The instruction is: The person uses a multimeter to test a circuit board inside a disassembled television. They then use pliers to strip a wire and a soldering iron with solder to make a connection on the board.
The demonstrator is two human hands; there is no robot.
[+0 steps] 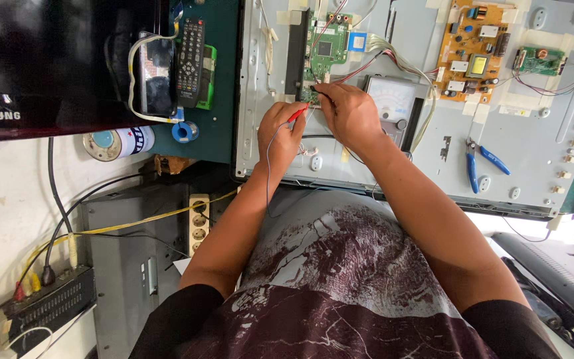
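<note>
My left hand [280,133] pinches a red test probe [297,114] whose thin lead loops down toward my chest. My right hand [350,113] grips a black probe, its tip hidden under my fingers. Both probes touch the lower edge of a green circuit board [325,48] mounted on the grey metal back of an opened flat television [533,126]. An analog meter with a white dial [393,100] lies just right of my right hand.
An orange power board [473,50] and a small green board [539,60] sit at the top right of the panel. Blue-handled pliers [483,163] lie on it. At left are a remote control [191,60], a tape roll [184,131], a can [117,143] and a power strip [198,223].
</note>
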